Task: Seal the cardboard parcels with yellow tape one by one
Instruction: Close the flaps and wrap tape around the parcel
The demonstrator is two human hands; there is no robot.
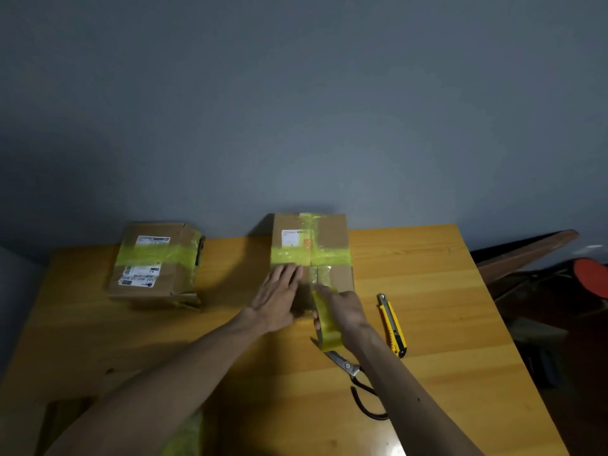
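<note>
Head view: a yellow-wood worktop [427, 291] against a grey-blue wall [296, 110], with 2 cardboard parcels on it.

Middle parcel [332, 235] straight ahead at the far edge, banded crosswise with yellow tape, with a white label on top. Left hand [278, 299] flat on the near left part of its top, fingers straight and together, pressing down, holding nothing. Right hand [345, 309] just beside it at the parcel's near edge, fingers curled round the yellow tape roll [327, 334]. A strip [320, 278] running from the roll up onto the parcel's top along the centre line.

Second parcel [154, 258] well to the left, also near the far edge, with 1 yellow band across its top and 2 white labels, apart from both hands.

Yellow box cutter [391, 324] lying on the worktop just right of the right hand. Scissors [357, 380] with dark handles on the worktop, partly under the right forearm, blades pointing toward the roll.

Blurred yellow-green patch [184, 432] at the bottom edge beside the left forearm; cannot tell what. Beyond the worktop's right side, a brown plank [526, 251] and a red round shape [592, 278] in the dark.
</note>
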